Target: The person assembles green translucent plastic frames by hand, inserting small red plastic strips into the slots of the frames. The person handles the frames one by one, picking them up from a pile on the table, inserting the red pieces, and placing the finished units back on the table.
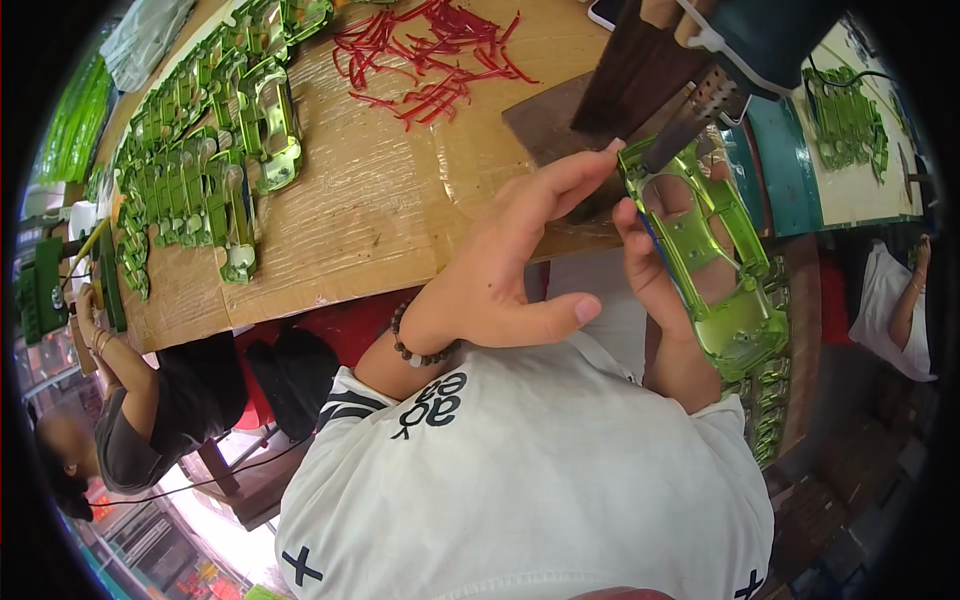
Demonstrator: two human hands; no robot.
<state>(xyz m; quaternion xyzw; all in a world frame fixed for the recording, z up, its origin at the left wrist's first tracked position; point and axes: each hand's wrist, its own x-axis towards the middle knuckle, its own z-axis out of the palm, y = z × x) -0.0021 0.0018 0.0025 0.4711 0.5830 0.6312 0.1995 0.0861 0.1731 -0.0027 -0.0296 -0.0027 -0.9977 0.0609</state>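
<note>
My right hand grips a shiny green translucent plastic shell, a long frame with oval openings, held tilted over the table's front edge. Its upper end is right at the tip of a perforated metal nozzle, which looks like part of a hot-air gun. My left hand is open, with the thumb stretched apart. Its index fingertip reaches the shell's upper end, and whether it touches cannot be told. Part of my right hand's fingers is hidden behind the shell.
Rows of similar green shells lie on the table's left. Thin red strips are heaped at the far middle. A dark wooden block stands beside the nozzle. More green shells lie far right. A co-worker sits at left.
</note>
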